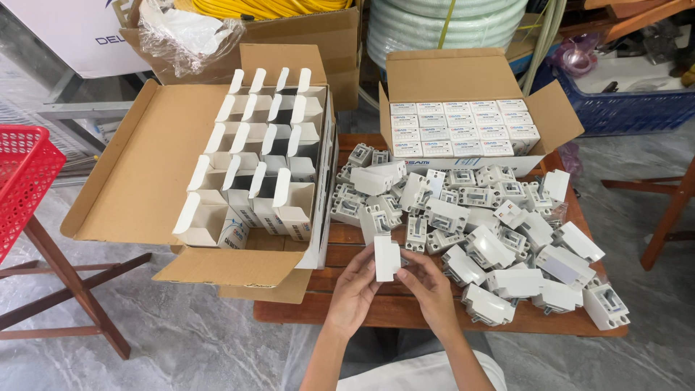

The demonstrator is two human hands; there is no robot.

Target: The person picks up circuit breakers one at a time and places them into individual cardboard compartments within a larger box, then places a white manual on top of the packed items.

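Both of my hands hold one small white electrical unit [386, 257] upright over the near edge of a low wooden table [362, 308]. My left hand [355, 288] grips its left side and my right hand [427, 284] its right side. Just beyond lies a heap of several similar white units [478, 232] spread over the table. To the left stands a big cardboard carton [145, 174] filled with several small open white boxes [264, 159], flaps raised.
A second carton [463, 80] at the back holds rows of closed small boxes. A red plastic basket [22, 181] sits on a wooden stand at far left. A blue crate [630, 108], coiled white hose [441, 25] and yellow cable [260, 7] lie behind.
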